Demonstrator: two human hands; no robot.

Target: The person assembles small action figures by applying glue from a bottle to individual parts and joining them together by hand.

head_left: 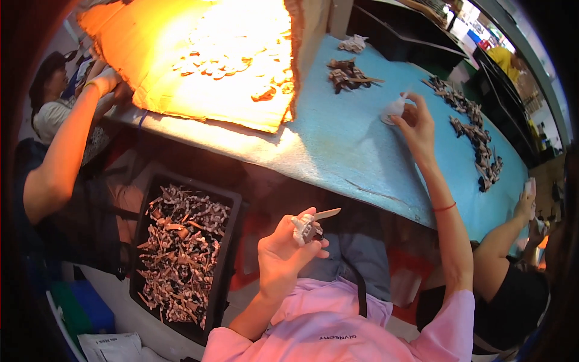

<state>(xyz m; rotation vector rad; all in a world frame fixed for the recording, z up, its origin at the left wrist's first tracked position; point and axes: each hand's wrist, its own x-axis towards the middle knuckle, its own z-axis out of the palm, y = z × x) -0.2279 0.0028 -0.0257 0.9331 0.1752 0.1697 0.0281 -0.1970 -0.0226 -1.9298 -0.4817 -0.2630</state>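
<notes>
My left hand [283,256] is raised over my lap, its fingers closed round a small pale-and-dark figurine [303,231]. A flat tan stick-like piece [327,213] juts out from it to the right. Over the blue tabletop, my right hand [417,125] pinches a small white bottle-like thing [394,110] with a narrow top; it is blurred, so its exact kind is unclear. Further back on the table lie a small pile of dark and brown figurines [351,76] and a pale cluster [353,43]. A long row of similar figurines [476,142] runs along the right side.
At the left, a brightly lit cardboard sheet [139,60] carries many small pieces. Below the table, a black crate [234,223] is filled with figurines. Co-workers sit at both sides, one arm [66,157] reaching the cardboard. Black bins [416,36] line the far edge.
</notes>
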